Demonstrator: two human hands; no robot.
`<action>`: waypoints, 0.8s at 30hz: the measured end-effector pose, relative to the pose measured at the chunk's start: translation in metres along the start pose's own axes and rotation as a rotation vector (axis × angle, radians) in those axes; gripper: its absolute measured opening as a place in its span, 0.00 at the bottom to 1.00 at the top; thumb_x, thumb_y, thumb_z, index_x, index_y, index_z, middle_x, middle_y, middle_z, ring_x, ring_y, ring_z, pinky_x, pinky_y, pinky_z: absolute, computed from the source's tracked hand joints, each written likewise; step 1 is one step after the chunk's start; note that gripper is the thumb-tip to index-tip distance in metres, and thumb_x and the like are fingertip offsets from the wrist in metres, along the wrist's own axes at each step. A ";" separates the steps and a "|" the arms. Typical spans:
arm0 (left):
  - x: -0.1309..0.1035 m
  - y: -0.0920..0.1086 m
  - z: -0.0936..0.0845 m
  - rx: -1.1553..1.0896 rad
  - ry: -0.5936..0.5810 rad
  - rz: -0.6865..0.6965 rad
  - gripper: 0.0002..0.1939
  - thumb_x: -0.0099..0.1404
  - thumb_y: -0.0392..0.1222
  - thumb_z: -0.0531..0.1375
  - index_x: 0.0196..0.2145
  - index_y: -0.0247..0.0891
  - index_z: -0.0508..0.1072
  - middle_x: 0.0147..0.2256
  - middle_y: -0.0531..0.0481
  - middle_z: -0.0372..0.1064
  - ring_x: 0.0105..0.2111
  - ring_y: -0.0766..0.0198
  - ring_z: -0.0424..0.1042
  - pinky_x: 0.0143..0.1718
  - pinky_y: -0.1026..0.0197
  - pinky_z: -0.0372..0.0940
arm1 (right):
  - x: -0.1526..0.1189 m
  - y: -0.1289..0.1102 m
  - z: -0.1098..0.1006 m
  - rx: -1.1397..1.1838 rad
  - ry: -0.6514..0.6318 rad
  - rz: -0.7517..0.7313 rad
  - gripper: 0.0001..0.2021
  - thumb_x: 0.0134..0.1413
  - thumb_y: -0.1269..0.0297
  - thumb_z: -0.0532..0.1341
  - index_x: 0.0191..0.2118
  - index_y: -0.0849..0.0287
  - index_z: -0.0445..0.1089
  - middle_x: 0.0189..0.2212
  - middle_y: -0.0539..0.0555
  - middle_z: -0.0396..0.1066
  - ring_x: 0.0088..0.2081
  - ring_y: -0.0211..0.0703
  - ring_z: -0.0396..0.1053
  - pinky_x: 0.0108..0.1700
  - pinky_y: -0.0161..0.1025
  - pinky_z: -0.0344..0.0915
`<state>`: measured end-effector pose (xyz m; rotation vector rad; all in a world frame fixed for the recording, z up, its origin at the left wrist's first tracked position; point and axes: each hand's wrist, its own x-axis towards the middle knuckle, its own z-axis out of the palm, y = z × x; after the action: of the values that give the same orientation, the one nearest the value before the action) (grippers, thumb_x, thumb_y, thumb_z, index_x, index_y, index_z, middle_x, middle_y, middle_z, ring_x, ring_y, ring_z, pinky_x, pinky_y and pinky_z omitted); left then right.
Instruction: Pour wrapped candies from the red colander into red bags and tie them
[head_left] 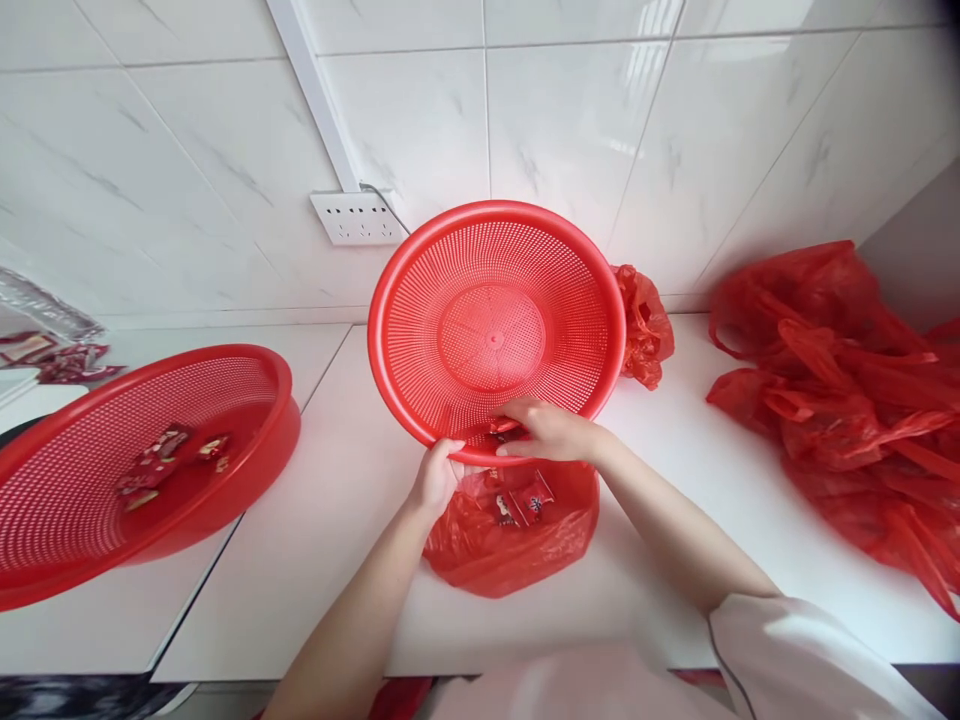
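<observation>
A red plastic mesh basket (495,225) is tilted on its side, its opening facing me. My left hand (437,478) grips the basket's lower rim, thumb over the edge. Inside, by that rim, my right hand (551,432) has its fingers and thumb around a small red snack packet (506,428), partly hidden by the fingers. Directly below the rim, an open red plastic bag (487,565) rests on the white counter. Small red wrapped packets (531,498) lie in the bag.
At left stands another red basket (255,490) with several wrapped packets (154,465). A heap of red plastic bags (847,370) lies at right. Behind the tilted basket sits a crumpled red bag (646,325). A power strip (357,218) is on the tiled wall.
</observation>
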<state>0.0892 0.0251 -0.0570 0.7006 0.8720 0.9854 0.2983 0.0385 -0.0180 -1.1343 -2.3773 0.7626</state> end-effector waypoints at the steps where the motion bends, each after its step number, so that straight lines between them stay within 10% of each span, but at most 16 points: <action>1: 0.001 0.000 -0.001 -0.013 -0.004 0.014 0.13 0.52 0.41 0.59 0.34 0.30 0.76 0.35 0.40 0.78 0.43 0.47 0.77 0.43 0.48 0.73 | 0.001 0.000 -0.002 0.038 0.032 -0.011 0.18 0.56 0.59 0.64 0.51 0.59 0.72 0.44 0.58 0.75 0.43 0.45 0.72 0.47 0.39 0.66; 7: 0.001 0.003 -0.003 -0.043 0.017 0.023 0.13 0.52 0.41 0.59 0.34 0.30 0.75 0.37 0.39 0.78 0.46 0.45 0.75 0.46 0.45 0.71 | 0.005 0.007 0.002 0.172 0.331 0.222 0.14 0.57 0.56 0.62 0.33 0.62 0.78 0.21 0.48 0.72 0.24 0.35 0.66 0.29 0.32 0.58; 24: 0.000 0.004 -0.003 -0.033 -0.006 0.053 0.14 0.53 0.40 0.59 0.37 0.30 0.76 0.40 0.38 0.78 0.48 0.45 0.74 0.48 0.45 0.70 | -0.002 -0.005 -0.007 0.707 0.393 0.156 0.17 0.51 0.50 0.66 0.34 0.62 0.78 0.30 0.53 0.78 0.33 0.44 0.75 0.41 0.42 0.71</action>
<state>0.0850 0.0270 -0.0548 0.7007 0.8336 1.0421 0.3006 0.0363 -0.0093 -1.0325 -1.5151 1.1792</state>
